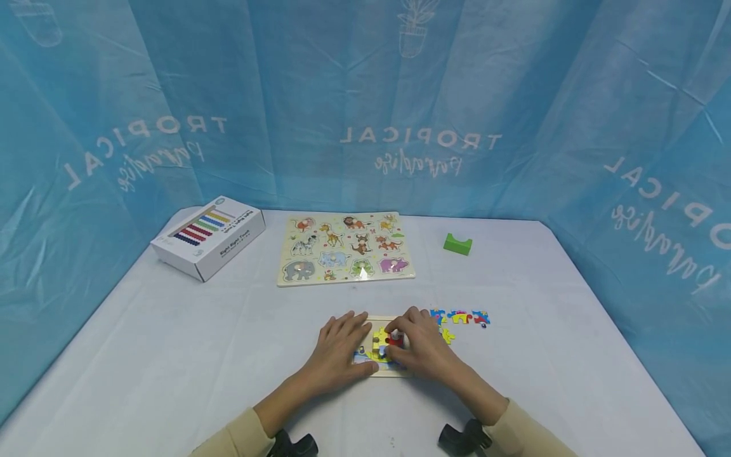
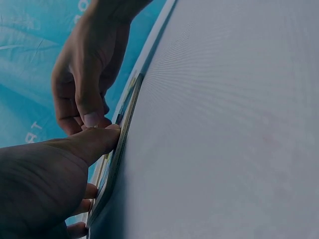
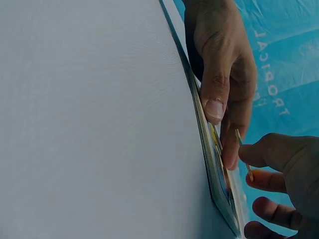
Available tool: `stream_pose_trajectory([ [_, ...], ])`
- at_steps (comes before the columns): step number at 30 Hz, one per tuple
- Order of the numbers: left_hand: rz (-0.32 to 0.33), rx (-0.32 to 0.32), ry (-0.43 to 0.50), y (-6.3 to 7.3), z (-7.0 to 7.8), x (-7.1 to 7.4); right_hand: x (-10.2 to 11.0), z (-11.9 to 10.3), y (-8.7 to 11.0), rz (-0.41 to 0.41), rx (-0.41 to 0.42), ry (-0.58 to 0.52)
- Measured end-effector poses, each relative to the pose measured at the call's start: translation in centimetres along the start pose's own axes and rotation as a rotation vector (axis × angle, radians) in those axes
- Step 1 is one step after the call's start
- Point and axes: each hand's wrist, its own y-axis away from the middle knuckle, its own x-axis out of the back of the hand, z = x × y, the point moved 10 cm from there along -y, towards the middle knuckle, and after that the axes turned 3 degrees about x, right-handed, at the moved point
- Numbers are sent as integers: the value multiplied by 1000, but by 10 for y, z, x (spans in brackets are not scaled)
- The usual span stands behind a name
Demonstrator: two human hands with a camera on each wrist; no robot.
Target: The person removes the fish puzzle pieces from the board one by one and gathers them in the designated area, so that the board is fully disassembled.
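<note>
A small wooden puzzle board point(image 1: 394, 373) lies on the white table between the hands, with yellow and blue pieces fitted in part of it. My left hand point(image 1: 338, 352) rests on the board's left side, fingers straight and thumb along the near edge. Above the board, my right hand point(image 1: 422, 346) pinches a puzzle piece point(image 3: 244, 154) between thumb and index finger. In the right wrist view that thin piece is edge-on, tilted and apart from the board. The head view shows red on it, partly hidden by fingers.
Several loose puzzle pieces point(image 1: 459, 317) lie right of the board. Behind stand an animal puzzle board point(image 1: 348, 251), a white box point(image 1: 208, 238) at the left and a green block point(image 1: 457, 244) at the right. A blue curtain point(image 1: 365, 108) hangs around the table.
</note>
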Motion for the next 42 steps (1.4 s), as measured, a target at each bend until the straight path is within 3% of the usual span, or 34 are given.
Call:
stream_pose_trajectory([
  [28,17,-6,14,1,1,1,57,55,33,217,11,108],
  [36,14,-2,18,0,1,1,63,87,49,180,-90,123],
  [42,6,10,15,-1,-1,-1,68,100,58,187,-102,153],
])
